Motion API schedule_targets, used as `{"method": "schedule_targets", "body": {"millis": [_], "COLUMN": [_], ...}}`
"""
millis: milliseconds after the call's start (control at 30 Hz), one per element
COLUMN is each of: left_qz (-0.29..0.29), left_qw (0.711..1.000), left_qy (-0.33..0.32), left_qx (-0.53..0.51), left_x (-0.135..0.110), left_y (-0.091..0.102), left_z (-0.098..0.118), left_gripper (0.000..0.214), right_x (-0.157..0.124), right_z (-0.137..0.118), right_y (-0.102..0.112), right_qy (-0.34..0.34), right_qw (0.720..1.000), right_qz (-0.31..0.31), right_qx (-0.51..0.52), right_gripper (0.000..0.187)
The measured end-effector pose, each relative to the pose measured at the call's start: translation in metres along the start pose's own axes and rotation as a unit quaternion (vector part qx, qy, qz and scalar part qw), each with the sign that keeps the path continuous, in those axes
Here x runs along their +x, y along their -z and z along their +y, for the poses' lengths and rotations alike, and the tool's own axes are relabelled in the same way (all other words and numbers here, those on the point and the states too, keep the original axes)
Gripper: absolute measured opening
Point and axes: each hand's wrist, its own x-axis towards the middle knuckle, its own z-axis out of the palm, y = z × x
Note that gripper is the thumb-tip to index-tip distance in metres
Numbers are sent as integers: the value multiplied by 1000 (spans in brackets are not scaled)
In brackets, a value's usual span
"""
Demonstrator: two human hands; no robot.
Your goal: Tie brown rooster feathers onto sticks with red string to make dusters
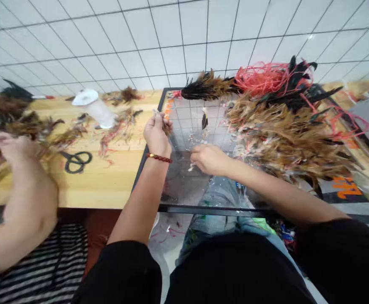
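Observation:
My left hand (156, 133), with a red bead bracelet at the wrist, is raised over the glass table top (184, 185) and closed round a small bunch of brown feathers (167, 126). My right hand (208, 159) rests on the glass just to the right, fingers curled and pinching at small white bits I cannot make out. A single dark feather (204, 120) lies on the glass beyond both hands. A big heap of brown feathers (285, 135) lies to the right of my right hand.
Red string and black feathers (276, 78) top the heap. On the wooden table (108, 177) at left lie black scissors (76, 160), a white roll (97, 109) and feather scraps. Another person's arm (28, 202) in a striped top works at far left.

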Motion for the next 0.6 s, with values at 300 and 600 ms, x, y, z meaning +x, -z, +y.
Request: {"method": "schedule_targets", "body": {"millis": [300,600], "left_qz": [-22,25], "left_qw": [999,998], "left_qy": [24,44], "left_qx": [21,21], "left_x": [15,9], "left_y": [6,27], "left_z": [-22,-45], "left_gripper": [24,20], "right_x": [-53,-16], "right_z": [64,36], "right_y": [35,8], "right_qy": [-219,-157], "right_qw": [969,974], "right_qz": [-118,-15], "right_qx": [-4,165], "right_gripper": [37,64]}}
